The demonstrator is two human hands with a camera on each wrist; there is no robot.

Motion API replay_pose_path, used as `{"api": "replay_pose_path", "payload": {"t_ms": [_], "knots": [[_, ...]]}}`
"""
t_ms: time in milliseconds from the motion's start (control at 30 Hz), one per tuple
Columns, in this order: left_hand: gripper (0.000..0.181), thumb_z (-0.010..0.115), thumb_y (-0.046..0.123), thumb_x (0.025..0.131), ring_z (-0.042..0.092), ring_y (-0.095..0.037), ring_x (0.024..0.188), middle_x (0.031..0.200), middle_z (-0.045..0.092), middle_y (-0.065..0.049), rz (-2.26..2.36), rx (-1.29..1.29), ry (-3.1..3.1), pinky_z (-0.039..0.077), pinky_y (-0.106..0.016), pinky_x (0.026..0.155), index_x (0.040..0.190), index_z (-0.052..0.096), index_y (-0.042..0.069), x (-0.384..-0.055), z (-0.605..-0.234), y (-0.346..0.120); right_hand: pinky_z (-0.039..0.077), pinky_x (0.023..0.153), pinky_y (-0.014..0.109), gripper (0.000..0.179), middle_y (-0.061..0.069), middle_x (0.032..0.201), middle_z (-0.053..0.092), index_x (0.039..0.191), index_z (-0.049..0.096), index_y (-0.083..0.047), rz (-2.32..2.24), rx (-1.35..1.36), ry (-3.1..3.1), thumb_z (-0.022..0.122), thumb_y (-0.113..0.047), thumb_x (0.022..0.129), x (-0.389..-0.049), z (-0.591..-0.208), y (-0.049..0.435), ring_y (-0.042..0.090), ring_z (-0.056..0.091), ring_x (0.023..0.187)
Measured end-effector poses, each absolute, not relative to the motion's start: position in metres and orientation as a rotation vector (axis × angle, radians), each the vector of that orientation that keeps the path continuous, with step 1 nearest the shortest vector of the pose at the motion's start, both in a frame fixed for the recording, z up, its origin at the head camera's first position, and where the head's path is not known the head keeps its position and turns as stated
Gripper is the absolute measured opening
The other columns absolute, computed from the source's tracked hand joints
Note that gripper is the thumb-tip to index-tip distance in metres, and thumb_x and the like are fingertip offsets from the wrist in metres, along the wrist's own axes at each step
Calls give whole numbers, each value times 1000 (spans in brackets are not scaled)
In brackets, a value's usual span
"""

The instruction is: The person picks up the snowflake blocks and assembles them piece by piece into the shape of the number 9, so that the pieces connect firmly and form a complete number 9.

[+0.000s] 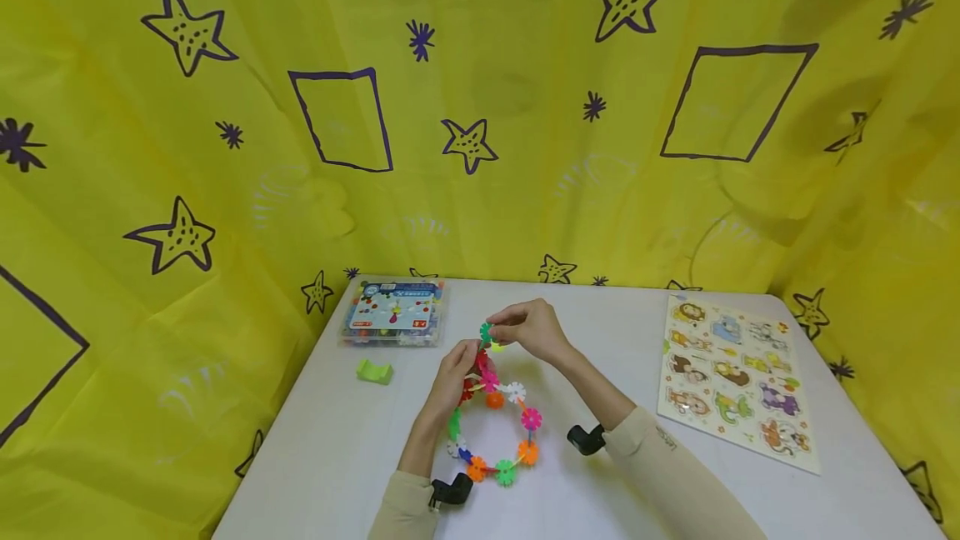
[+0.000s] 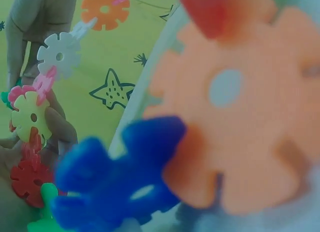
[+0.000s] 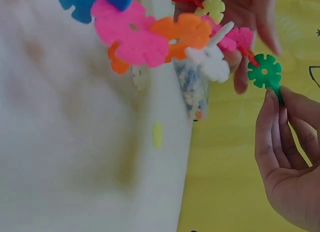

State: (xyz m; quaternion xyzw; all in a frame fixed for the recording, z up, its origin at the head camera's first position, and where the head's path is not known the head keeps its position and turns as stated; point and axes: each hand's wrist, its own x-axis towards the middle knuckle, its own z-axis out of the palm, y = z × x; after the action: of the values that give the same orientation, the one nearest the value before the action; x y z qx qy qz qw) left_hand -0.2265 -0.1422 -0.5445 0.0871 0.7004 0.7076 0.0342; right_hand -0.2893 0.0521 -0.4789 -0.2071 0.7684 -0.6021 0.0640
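A ring of slotted plastic flower discs (image 1: 531, 418) in pink, orange, green, white, blue and red hangs below both hands. My left hand (image 1: 452, 373) grips it at the top left, around the red and yellow discs. Beyond that hold, a short red piece links the pink discs (image 3: 237, 39) to a green disc (image 3: 264, 71). My right hand (image 3: 290, 157) pinches a second green piece (image 3: 276, 93), seen edge-on, against the lower edge of that green disc. Close to the left wrist camera are a large blurred orange disc (image 2: 260, 91) and a blue one (image 2: 115, 187).
At the back left of the white table stands a clear plastic box (image 1: 393, 315) with a printed label. A lime green piece (image 1: 374, 372) lies in front of it. An animal puzzle board (image 1: 731, 373) lies at the right. A yellow disc (image 3: 157, 135) rests on the table.
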Motion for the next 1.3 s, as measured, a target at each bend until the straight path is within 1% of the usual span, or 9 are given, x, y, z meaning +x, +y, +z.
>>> {"api": "replay_pose_path", "payload": {"t_ms": [133,300,500,667,767,967,1100,1200,1300], "knots": [[49,46,42,112,62,-16,85,93,67,-5,2145,249,2209,53,-28,74,134,60,0,-227,-545,-141,62,78,51,19,13,91,79,107,79,0,-1872,-620,2205,80,-11,93,-295,-485,52,43,76,87],[44,49,35,112,62,-17,85,93,70,-5,2131,214,2235,54,-32,77,136,60,1,-229,-543,-142,62,79,50,28,14,89,78,104,79,2,-1884,-521,2250,72,-25,101,-304,-497,49,39,77,84],[48,47,37,112,62,-17,83,93,69,-9,2153,232,2208,53,-31,76,138,56,-3,-228,-541,-142,60,73,36,14,10,96,78,104,81,-4,-1415,-439,2704,75,-13,96,-314,-526,43,22,73,81],[47,42,35,114,62,-17,81,95,69,-14,2186,248,2168,52,-31,71,136,56,-4,-226,-540,-144,55,83,42,28,12,105,70,118,78,-3,-1023,-553,2866,77,-7,90,-317,-543,40,26,65,95],[49,40,40,114,61,-18,82,96,69,-16,2201,232,2159,51,-30,70,133,58,-1,-225,-540,-143,55,85,44,25,11,101,65,113,79,-2,-936,-613,2903,79,-5,88,-318,-546,39,27,64,95],[47,48,41,111,63,-18,78,91,70,-16,2224,233,2176,51,-27,68,130,59,-1,-227,-540,-140,54,74,38,16,3,82,67,90,75,-5,-1105,-545,2861,87,-3,81,-315,-541,44,18,62,78],[51,50,40,111,63,-15,76,87,71,-11,2222,244,2182,52,-27,68,135,56,-4,-228,-541,-140,52,65,30,12,-2,77,69,90,77,-8,-1317,-526,2793,86,-5,83,-312,-539,53,14,63,70],[47,50,38,111,63,-15,75,86,71,-8,2229,235,2174,53,-26,67,137,56,-1,-228,-541,-140,57,63,29,10,2,80,74,96,81,-8,-1518,-535,2687,84,-7,87,-309,-535,61,19,70,69],[45,51,38,111,63,-15,74,84,70,-8,2243,224,2157,52,-25,65,136,57,1,-228,-541,-141,63,69,39,11,13,88,77,102,81,-2,-1759,-556,2494,80,-6,92,-304,-527,67,32,76,76]]}}
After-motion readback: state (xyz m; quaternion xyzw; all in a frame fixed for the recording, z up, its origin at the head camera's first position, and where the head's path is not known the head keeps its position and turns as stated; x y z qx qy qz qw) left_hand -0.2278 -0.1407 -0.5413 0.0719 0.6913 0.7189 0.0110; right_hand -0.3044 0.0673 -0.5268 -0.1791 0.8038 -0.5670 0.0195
